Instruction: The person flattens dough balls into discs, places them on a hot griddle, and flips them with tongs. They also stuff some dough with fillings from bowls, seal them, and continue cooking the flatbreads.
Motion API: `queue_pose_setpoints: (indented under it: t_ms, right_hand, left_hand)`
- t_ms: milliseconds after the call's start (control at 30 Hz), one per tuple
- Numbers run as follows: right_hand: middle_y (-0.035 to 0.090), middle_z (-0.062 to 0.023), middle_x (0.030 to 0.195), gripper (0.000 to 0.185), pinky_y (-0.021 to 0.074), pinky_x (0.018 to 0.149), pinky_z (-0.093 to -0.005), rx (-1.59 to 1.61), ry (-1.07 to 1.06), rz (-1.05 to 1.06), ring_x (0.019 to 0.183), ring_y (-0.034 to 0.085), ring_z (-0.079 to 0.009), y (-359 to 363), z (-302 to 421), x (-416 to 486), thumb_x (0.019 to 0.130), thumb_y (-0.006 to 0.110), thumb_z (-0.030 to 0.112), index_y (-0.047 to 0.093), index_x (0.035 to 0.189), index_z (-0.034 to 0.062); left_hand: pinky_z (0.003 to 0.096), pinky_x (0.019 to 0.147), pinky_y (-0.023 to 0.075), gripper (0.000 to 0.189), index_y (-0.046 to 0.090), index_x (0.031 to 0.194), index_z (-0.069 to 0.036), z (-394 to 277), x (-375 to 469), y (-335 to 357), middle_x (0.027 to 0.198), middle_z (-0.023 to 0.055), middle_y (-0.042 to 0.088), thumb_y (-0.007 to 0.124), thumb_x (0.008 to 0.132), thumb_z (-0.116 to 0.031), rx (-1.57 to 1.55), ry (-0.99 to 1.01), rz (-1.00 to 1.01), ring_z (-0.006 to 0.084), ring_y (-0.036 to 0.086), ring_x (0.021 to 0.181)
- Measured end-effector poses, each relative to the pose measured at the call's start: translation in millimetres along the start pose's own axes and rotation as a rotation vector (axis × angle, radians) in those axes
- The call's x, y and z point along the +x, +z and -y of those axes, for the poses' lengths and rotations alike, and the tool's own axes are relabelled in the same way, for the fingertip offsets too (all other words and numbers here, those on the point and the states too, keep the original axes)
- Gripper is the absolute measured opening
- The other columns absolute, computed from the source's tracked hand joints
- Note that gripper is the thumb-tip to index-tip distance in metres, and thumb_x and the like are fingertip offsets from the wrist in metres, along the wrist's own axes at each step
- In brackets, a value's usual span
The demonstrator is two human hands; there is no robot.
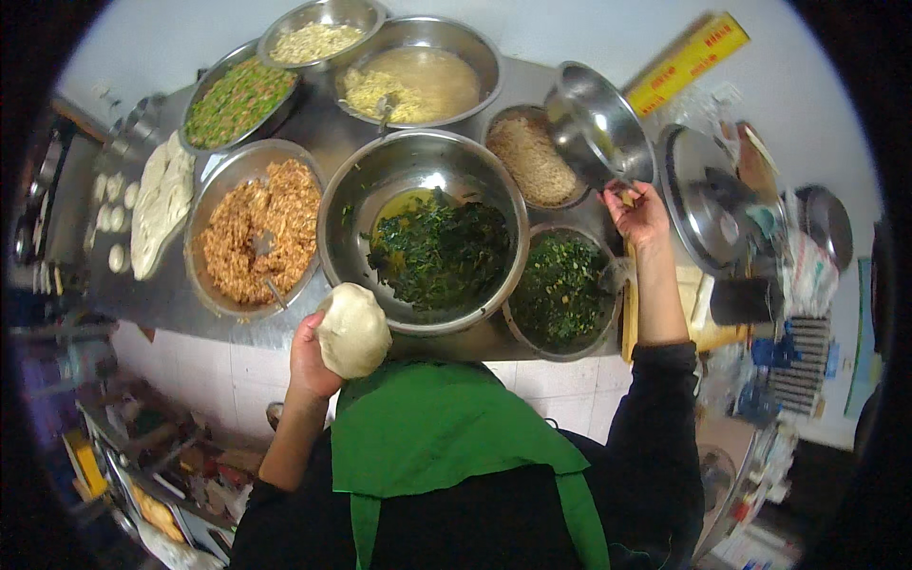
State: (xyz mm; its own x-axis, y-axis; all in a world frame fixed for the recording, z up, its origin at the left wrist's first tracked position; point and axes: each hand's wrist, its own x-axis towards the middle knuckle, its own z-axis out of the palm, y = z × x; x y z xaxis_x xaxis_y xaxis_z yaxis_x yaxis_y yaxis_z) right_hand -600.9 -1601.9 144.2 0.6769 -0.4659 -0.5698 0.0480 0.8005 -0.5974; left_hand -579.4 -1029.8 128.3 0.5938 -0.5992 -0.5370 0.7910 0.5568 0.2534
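My left hand [312, 360] holds a rounded, pale dough ball [354, 330] at the near left rim of a large steel bowl [329, 235] of chopped dark greens [445, 249]. My right hand [639, 217] is raised at the right, its fingers around a small tan object [628, 197] that may be a handle. Just beyond these fingers is the rim of a steel bowl [598, 128], tilted over a bowl of pale crumbly food [531, 157]. Below and left of this hand sits a bowl of chopped greens with yellow bits [563, 292].
Left are a steel bowl of reddish-brown filling [249, 228], a long dough piece [160, 206] and several small dough pieces [116, 219]. Behind stand bowls of green-and-pink filling [239, 103], pale bits [315, 43] and yellow food in liquid [427, 82]. A round steel lid [702, 199] lies right.
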Motion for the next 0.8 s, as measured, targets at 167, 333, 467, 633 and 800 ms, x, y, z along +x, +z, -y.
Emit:
queue_pose_setpoints:
  t_ms: [167, 333, 467, 633, 800]
  right_hand:
    - [0.062, -0.0237, 0.087, 0.03, 0.0576, 0.085, -0.0481, 0.039, -0.067, -0.125, 0.089, 0.065, -0.0387, -17, -63, -116, 0.085, 0.061, 0.015, 0.047, 0.062, 0.0023]
    - [0.061, -0.0109, 0.071, 0.024, 0.0572, 0.081, -0.0473, 0.095, -0.159, -0.186, 0.079, 0.066, -0.0331, -53, -141, -231, 0.083, 0.064, 0.015, 0.053, 0.065, 0.005]
    - [0.062, -0.0029, 0.07, 0.007, 0.0561, 0.08, -0.0479, 0.048, -0.152, -0.377, 0.07, 0.062, -0.0222, -104, -185, -325, 0.081, 0.065, 0.014, 0.062, 0.087, 0.0133]
    - [0.062, -0.0075, 0.114, 0.033, 0.0536, 0.087, -0.0443, 0.096, -0.116, -0.412, 0.099, 0.061, -0.0249, -139, -236, -409, 0.08, 0.062, 0.011, 0.058, 0.113, 0.0086]
    - [0.066, -0.0103, 0.104, 0.032, 0.0496, 0.092, -0.0419, 0.114, -0.12, -0.529, 0.095, 0.063, -0.0281, -156, -276, -438, 0.076, 0.065, 0.012, 0.061, 0.107, 0.002]
  left_hand:
    - [0.0502, 0.102, 0.0419, 0.054, 0.048, 0.133, -0.004, -28, 20, -17, 0.132, 0.0144, 0.055, 0.047, 0.09, -0.036, 0.091, -0.203, 0.083, 0.0338, 0.055, 0.118]
    - [0.0509, 0.101, 0.0428, 0.051, 0.048, 0.132, -0.004, -46, 39, -23, 0.129, 0.0142, 0.057, 0.049, 0.091, -0.033, 0.024, -0.403, 0.133, 0.0337, 0.057, 0.117]
    - [0.0516, 0.103, 0.0419, 0.053, 0.047, 0.134, -0.006, -62, 45, -18, 0.13, 0.0152, 0.056, 0.052, 0.089, -0.033, 0.05, -0.517, 0.117, 0.0335, 0.056, 0.118]
    - [0.0511, 0.104, 0.0417, 0.052, 0.047, 0.133, -0.005, -71, 54, -10, 0.13, 0.0146, 0.057, 0.052, 0.09, -0.033, 0.148, -0.371, 0.083, 0.0326, 0.056, 0.118]
    - [0.0538, 0.104, 0.0401, 0.052, 0.048, 0.134, -0.007, -67, 63, -1, 0.131, 0.0134, 0.056, 0.048, 0.091, -0.036, 0.268, -0.384, 0.096, 0.0331, 0.054, 0.121]
